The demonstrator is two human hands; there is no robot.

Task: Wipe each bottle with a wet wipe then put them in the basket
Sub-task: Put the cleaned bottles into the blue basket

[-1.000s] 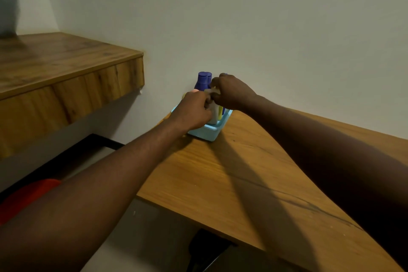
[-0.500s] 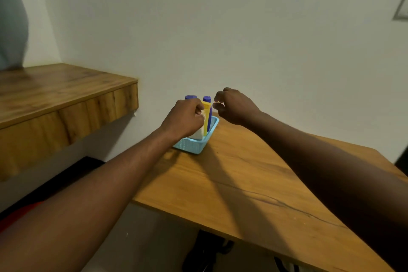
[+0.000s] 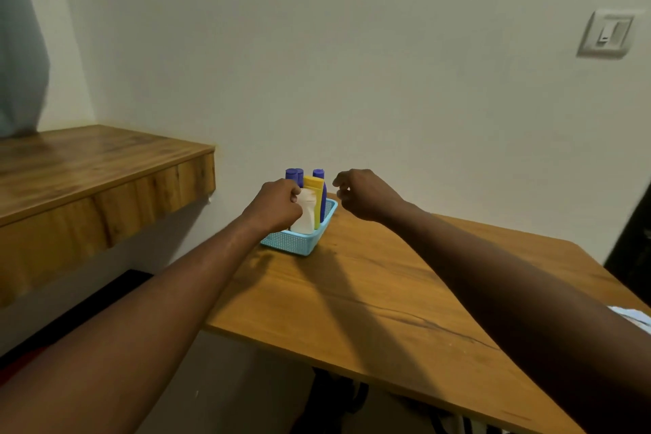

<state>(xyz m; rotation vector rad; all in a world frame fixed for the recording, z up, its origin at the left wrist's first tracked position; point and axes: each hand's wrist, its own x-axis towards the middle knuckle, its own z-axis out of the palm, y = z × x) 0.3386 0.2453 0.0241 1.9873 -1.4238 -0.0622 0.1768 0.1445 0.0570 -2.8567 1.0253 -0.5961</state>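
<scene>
White bottle (image 3: 305,213): stands upright in the near part of the basket, with the yellow tube touching its right side.
Left hand (image 3: 278,204): grasps the white bottle at its top, fingers curled round it. The knuckles hide the cap end.
Yellow tube (image 3: 314,194): upright in the basket, between the white bottle and a dark blue bottle (image 3: 323,201) at the basket's right wall.
Purple caps (image 3: 294,175): at the back of the basket, showing above the hand and the tube. The bottles beneath them are hidden.
Basket (image 3: 292,244): light blue with perforated walls, on the far left corner of the desk, close to the wall.
Right hand (image 3: 363,195): in the air just right of the basket, apart from it, fingers curled in and clenched on nothing.
Desk (image 3: 370,310): wooden, with a dark grain line running across it.
Pale cloth (image 3: 630,317): at the desk's right edge, mostly cut off. Cannot tell what it is.
Shelf (image 3: 88,166): wooden, against the wall to the left of the desk.
Wall: a switch plate (image 3: 606,33) at upper right and a grey curtain (image 3: 19,46) at far left.
</scene>
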